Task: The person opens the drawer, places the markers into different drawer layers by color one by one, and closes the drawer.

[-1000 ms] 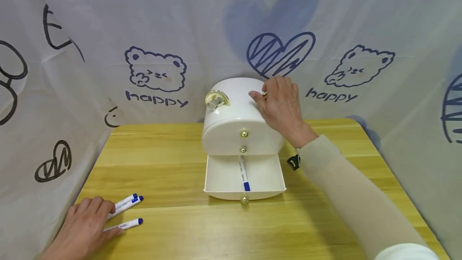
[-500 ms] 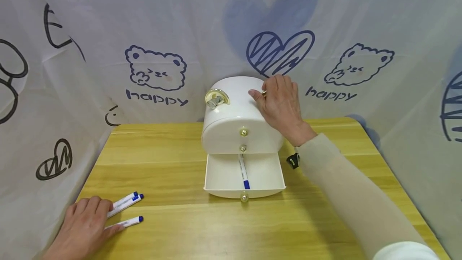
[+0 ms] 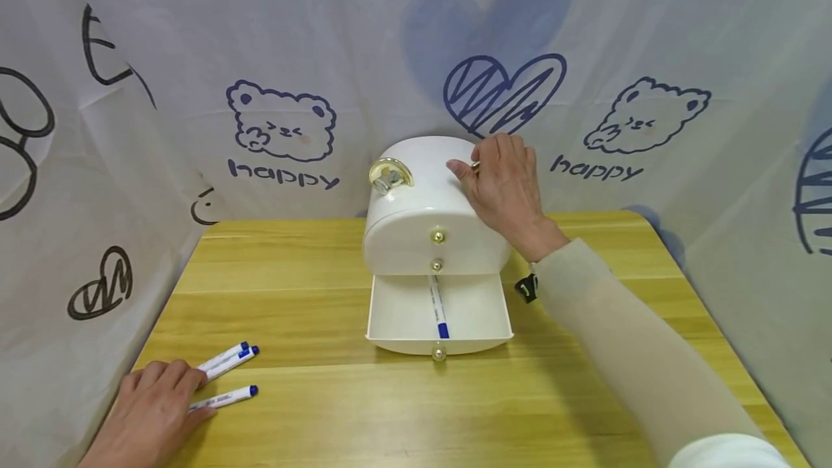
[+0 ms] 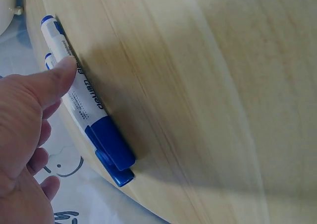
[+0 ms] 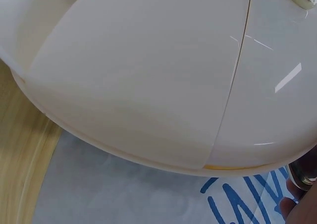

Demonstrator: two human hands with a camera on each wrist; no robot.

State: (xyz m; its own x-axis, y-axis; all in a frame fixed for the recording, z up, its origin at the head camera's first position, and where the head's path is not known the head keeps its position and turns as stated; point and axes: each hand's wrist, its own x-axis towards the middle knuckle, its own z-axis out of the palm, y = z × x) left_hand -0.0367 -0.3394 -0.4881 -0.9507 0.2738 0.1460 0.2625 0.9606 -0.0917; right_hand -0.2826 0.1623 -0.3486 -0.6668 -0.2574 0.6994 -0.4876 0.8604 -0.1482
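Note:
Three white markers with blue caps, one marker (image 3: 224, 399) apart and a pair of markers (image 3: 227, 361) side by side, lie at the front left of the head view. My left hand (image 3: 152, 410) rests over their near ends. In the left wrist view its thumb (image 4: 62, 78) lies across one marker (image 4: 79, 92). My right hand (image 3: 503, 183) grips the gold handle (image 3: 476, 166) on the right of a white rounded drawer box (image 3: 429, 197). The bottom drawer (image 3: 390, 309) is pulled out, and inside it lies another blue-capped marker (image 3: 438, 309).
A second gold handle (image 3: 390, 176) sits on the box's left side, and gold knobs (image 3: 438, 237) line its front. The wooden table (image 3: 312, 403) has a patterned white cloth (image 3: 390, 35) hanging behind it and at both sides.
My left hand has drawn back slightly left along the markers, showing a little more of them. My right hand stays on the handle, and the drawer has not moved.

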